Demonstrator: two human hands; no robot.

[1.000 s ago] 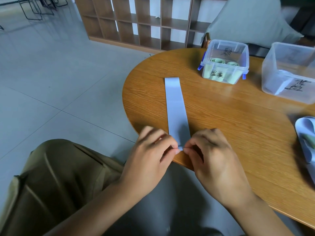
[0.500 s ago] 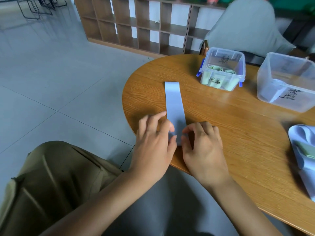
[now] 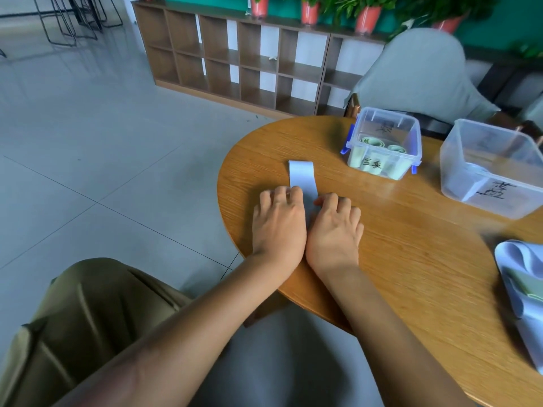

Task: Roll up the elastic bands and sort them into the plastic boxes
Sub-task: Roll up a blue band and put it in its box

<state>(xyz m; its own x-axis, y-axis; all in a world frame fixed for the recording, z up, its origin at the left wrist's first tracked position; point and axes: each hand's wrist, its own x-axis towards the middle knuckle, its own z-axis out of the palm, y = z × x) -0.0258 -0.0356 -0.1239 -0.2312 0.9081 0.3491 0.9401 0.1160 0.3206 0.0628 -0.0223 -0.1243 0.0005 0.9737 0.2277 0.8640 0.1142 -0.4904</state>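
Observation:
A pale blue elastic band (image 3: pixel 302 176) lies flat on the round wooden table (image 3: pixel 411 259), only its far end still unrolled. My left hand (image 3: pixel 277 221) and my right hand (image 3: pixel 335 227) sit side by side on its near part, fingers curled over the rolled portion, which they hide. A small clear box with blue clips (image 3: pixel 385 146) holds green rolls. A larger clear box (image 3: pixel 493 168) stands to its right with a pale band inside.
A heap of blue and green bands (image 3: pixel 520 283) lies at the table's right edge. A grey chair (image 3: pixel 420 74) stands behind the boxes, a wooden shelf unit (image 3: pixel 235 57) beyond. My knee in olive trousers (image 3: pixel 88 318) is at the lower left.
Both hands have moved forward along the band, rolling it away from me. The flat length of band has become much shorter. The camera has tilted up.

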